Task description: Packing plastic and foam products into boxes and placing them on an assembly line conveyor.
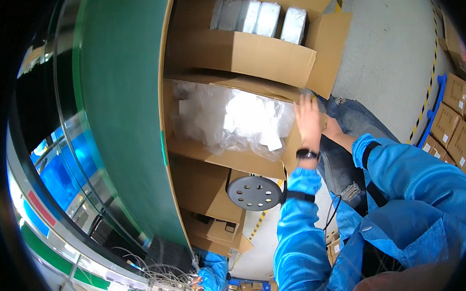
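An open cardboard carton [212, 149] stands beside the green work surface, filled with clear plastic bags and white pieces [232, 114]. My left hand [308, 123], with a black watch at its wrist, lies over the carton's near right end. Its fingers are stretched out and slightly blurred. Just to its right, my right hand [333, 127] is at the outer side of that same end, against the cardboard. The fingertips of my right hand are hidden, so its grip does not show.
Another carton [270, 49] with several silvery wrapped blocks [259, 17] adjoins at the far side. A green surface [124, 108] runs along the left. A round grey stool seat [255, 193] and more cartons [201, 190] are nearer. Stacked boxes [450, 120] stand at right.
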Tool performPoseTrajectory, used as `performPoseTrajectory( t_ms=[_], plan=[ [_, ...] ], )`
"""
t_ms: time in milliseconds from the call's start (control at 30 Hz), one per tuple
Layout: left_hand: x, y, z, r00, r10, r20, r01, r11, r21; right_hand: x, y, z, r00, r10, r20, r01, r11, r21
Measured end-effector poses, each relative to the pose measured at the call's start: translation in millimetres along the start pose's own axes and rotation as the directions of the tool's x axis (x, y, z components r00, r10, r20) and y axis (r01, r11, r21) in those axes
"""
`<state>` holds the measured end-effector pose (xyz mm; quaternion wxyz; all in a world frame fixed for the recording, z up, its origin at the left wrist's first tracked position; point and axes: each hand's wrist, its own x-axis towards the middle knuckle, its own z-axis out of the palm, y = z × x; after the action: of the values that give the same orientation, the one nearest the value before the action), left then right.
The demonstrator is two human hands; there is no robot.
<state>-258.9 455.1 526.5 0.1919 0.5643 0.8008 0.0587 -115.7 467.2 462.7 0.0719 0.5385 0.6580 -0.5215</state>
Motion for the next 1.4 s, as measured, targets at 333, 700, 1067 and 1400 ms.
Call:
performPoseTrajectory(
  t_ms=[333,700,1067,1400],
  plan=[
    [-153.2,18.8,61.0,0.818,-0.5,0.283,0.573,0.742,-0.348,33.4,40.0,19.2,0.989,0.149,-0.022,-0.15,0.953,-0.263],
    [-137.4,-14.3,77.6,0.778,-0.603,0.176,0.626,0.723,-0.292,17.3,57.9,36.5,0.894,0.431,-0.12,-0.446,0.835,-0.322],
    [-172.5,-22.7,53.8,0.741,-0.67,0.048,0.639,0.683,-0.354,-22.0,77.9,65.8,0.983,0.084,-0.162,-0.149,0.882,-0.446],
    [-217.6,3.9,54.7,0.407,-0.906,0.121,0.863,0.337,-0.377,-52.2,45.5,94.8,0.897,0.437,-0.065,-0.415,0.884,0.215]
  ],
)
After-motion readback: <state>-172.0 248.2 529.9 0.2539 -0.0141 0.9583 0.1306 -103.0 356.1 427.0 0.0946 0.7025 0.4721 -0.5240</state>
